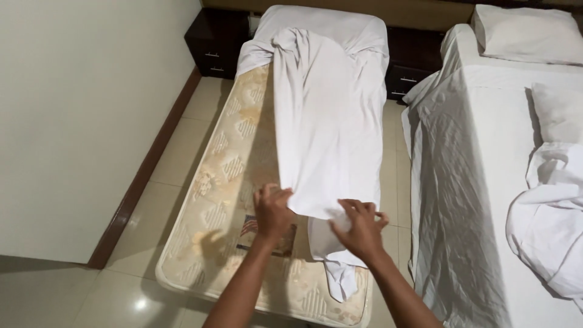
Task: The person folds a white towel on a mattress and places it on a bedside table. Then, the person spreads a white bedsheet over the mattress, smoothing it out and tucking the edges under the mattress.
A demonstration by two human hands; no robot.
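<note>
We grip the near end of a long white cotton bedsheet [325, 115] with both hands. Our left hand [273, 211] closes its fingers on the sheet's left edge, and our right hand [359, 228] pinches a fold of the same cloth just beside it, fingers curled over the fabric. The sheet lies bunched lengthwise down the right part of a bare cream quilted mattress [228, 176], its far end gathered at the head of the bed and a tail hanging over the near edge. A dark wooden nightstand [215, 42] stands at the left of the headboard. To our right, a second bed covered in white linen [480, 182] carries a white pillow [525, 33].
</note>
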